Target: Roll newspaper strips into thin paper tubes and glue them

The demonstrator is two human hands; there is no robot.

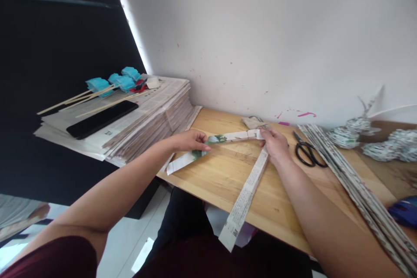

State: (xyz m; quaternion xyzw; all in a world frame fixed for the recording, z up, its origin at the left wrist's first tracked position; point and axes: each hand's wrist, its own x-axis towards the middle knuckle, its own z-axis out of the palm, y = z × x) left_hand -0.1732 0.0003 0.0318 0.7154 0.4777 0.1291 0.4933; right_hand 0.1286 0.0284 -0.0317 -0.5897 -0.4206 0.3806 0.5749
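A long folded newspaper strip (230, 138) stretches between my two hands above the wooden table. My left hand (193, 140) pinches it between thumb and fingers, and a short printed end sticks out to the left. At the other side my right hand (273, 142) is closed on the strip where it bends or meets a second length. From there a newspaper tail (244, 200) hangs down over the table's front edge. I cannot tell whether the two lengths are one piece. Close behind my right hand lies a small greyish cloth-like item (252, 122).
Black-handled scissors (309, 153) and a bundle of rolled paper sticks (355, 191) lie to the right, near woven paper pieces (348, 134). On the left, a newspaper stack (156, 126) carries a black phone (102, 120), wooden sticks and blue packets (99, 85). A wall stands behind.
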